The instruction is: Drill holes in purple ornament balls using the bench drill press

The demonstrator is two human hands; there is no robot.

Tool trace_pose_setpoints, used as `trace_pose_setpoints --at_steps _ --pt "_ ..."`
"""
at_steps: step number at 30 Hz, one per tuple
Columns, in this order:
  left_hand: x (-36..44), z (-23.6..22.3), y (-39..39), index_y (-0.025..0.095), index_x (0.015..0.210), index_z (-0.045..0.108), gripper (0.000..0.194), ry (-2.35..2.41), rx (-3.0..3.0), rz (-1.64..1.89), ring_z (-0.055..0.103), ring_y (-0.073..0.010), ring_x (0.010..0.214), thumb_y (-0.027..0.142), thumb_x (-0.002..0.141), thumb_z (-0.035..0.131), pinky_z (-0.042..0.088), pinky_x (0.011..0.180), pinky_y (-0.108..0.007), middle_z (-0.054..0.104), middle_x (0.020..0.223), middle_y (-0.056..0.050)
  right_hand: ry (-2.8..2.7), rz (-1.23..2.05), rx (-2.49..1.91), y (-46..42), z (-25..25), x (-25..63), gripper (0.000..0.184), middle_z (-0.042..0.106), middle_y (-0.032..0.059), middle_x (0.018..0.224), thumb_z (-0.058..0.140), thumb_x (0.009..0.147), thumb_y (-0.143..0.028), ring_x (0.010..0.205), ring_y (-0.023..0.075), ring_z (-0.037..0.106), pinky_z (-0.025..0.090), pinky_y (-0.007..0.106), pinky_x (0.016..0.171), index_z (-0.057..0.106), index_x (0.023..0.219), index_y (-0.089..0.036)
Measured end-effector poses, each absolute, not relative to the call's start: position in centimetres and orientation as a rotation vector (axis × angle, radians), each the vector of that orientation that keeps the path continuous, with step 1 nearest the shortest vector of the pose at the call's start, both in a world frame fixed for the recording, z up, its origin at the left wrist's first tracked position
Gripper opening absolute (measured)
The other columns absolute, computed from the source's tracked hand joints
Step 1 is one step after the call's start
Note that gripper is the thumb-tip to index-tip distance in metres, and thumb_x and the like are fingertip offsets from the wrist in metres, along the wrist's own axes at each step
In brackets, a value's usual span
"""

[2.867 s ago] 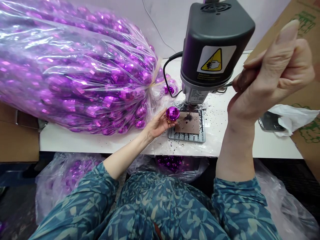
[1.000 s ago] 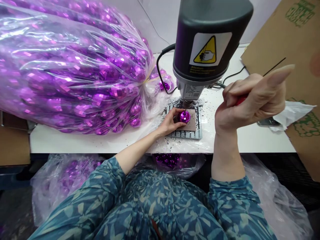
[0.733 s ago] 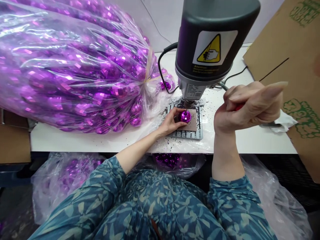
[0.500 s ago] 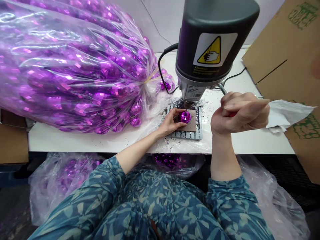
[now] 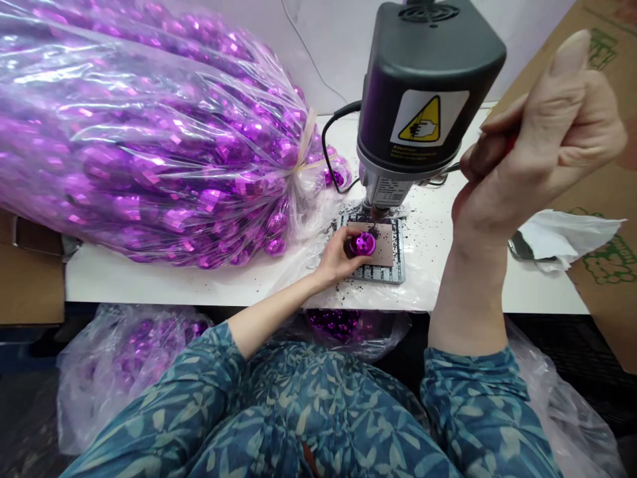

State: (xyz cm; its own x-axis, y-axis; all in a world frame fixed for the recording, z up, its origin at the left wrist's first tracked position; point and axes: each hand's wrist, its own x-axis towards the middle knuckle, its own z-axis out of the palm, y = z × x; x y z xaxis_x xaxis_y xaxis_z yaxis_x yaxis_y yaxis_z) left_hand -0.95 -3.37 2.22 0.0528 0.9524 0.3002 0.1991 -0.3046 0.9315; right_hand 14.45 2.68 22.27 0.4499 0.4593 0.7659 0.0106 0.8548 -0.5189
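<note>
My left hand (image 5: 337, 257) has its thumb and fingers closed around a shiny purple faceted ball (image 5: 365, 244). The ball is over a brown board (image 5: 383, 247) on the ridged metal base plate (image 5: 399, 271) of a small drill press (image 5: 428, 86). Dark specks lie on the ball's top and on the board. Raised to the right of the machine, my right hand (image 5: 542, 146) is wrapped round the drill press lever (image 5: 452, 168); a bit of its red grip shows between the fingers. The drill's lower end sits above and behind the ball, and its tip is hard to make out.
A big clear plastic bag (image 5: 164, 146) of purple balls, tied at its neck, fills the left of the white table (image 5: 199, 285). Cardboard (image 5: 597, 265) stands at the right, near a crumpled white tissue (image 5: 567, 232). More plastic bags (image 5: 134, 358) hang below the table edge.
My right hand has gone up and to the right with the lever. The ball has moved slightly towards me, out from under the drill, in my left hand. Dark shavings now show on the board behind it.
</note>
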Motion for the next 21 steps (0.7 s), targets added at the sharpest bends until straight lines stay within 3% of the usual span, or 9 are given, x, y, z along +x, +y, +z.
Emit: trace_pose_setpoints --at_steps 2,6,10,13,15,18,21 --pt "-1.5 3.0 -6.5 0.021 0.116 0.064 0.049 1.117 1.757 1.247 0.071 -0.0324 0.114 0.042 0.08 0.09 0.056 0.102 -0.052 0.073 0.12 -0.012 -1.093 0.319 -0.521 3.0 22.8 14.6 0.061 0.037 -0.0069 0.045 0.067 0.073 -0.073 0.036 0.0024 0.035 0.016 0.026 0.039 0.045 0.057 -0.018" --pt "-3.0 3.9 -12.2 0.026 0.12 0.07 0.037 0.841 2.055 0.818 0.072 -0.0346 0.111 0.049 0.092 0.079 0.057 0.097 -0.051 0.075 0.12 -0.014 -1.051 0.306 -0.493 3.1 22.3 14.6 0.057 0.04 -0.0069 0.048 0.066 0.078 -0.066 0.037 0.0006 0.036 0.019 0.023 0.04 0.044 0.059 -0.018" --pt "-4.8 4.4 -12.3 0.028 0.113 0.074 0.047 0.874 2.054 0.727 0.07 -0.0365 0.11 0.064 0.084 0.084 0.056 0.097 -0.051 0.077 0.115 -0.012 -1.046 0.321 -0.562 2.3 22.2 14.4 0.044 0.041 -0.0074 0.051 0.058 0.096 -0.041 0.042 -0.0029 0.04 0.023 0.02 0.047 0.049 0.061 -0.016" --pt "-6.2 5.0 -8.5 0.023 0.099 0.073 0.048 0.914 2.009 0.836 0.071 -0.0322 0.1 0.069 0.087 0.079 0.056 0.091 -0.046 0.077 0.102 -0.011 -1.032 0.313 -0.559 1.9 22.3 14.3 0.042 0.038 -0.0068 0.049 0.053 0.099 -0.028 0.042 -0.0027 0.039 0.021 0.021 0.048 0.048 0.059 -0.015" --pt "-6.8 5.6 -4.7 0.021 0.096 0.073 0.038 1.014 1.996 0.939 0.07 -0.0266 0.093 0.06 0.096 0.072 0.055 0.089 -0.041 0.076 0.096 -0.007 -1.032 0.31 -0.545 1.9 22.2 14.3 0.043 0.037 -0.0067 0.048 0.055 0.098 -0.029 0.042 -0.0024 0.038 0.021 0.021 0.048 0.048 0.058 -0.015" --pt "-7.2 6.3 2.0 0.019 0.108 0.071 0.013 1.298 1.979 1.049 0.069 -0.0234 0.097 0.028 0.103 0.064 0.054 0.095 -0.037 0.076 0.104 -0.007 -1.05 0.294 -0.501 2.2 21.8 14.4 0.044 0.039 -0.0069 0.049 0.059 0.097 -0.037 0.042 -0.0018 0.04 0.022 0.021 0.047 0.052 0.06 -0.014" --pt "-7.2 6.6 7.7 0.012 0.123 0.066 0.031 1.755 2.029 0.728 0.067 -0.0274 0.121 -0.001 0.097 0.055 0.05 0.11 -0.039 0.073 0.125 -0.013 -1.061 0.283 -0.468 2.4 21.5 14.6 0.048 0.039 -0.0074 0.048 0.061 0.093 -0.049 0.041 -0.0018 0.039 0.021 0.021 0.045 0.052 0.06 -0.014"
